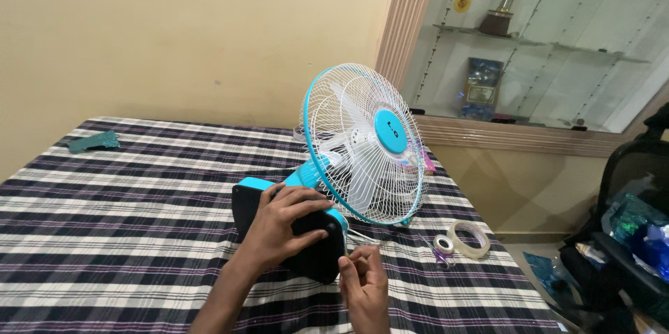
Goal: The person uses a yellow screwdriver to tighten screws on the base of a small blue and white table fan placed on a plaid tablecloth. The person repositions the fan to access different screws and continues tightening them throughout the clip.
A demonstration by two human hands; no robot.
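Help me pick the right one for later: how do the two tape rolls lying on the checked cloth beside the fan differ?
The larger tape roll is a wide, thin ring of pale, see-through tape with a big open middle; the smaller tape roll is white, looks opaque and has a narrow hole. The larger one lies nearer the bed's edge, the smaller one nearer the fan. Both lie flat on the checked cloth, touching or nearly so.
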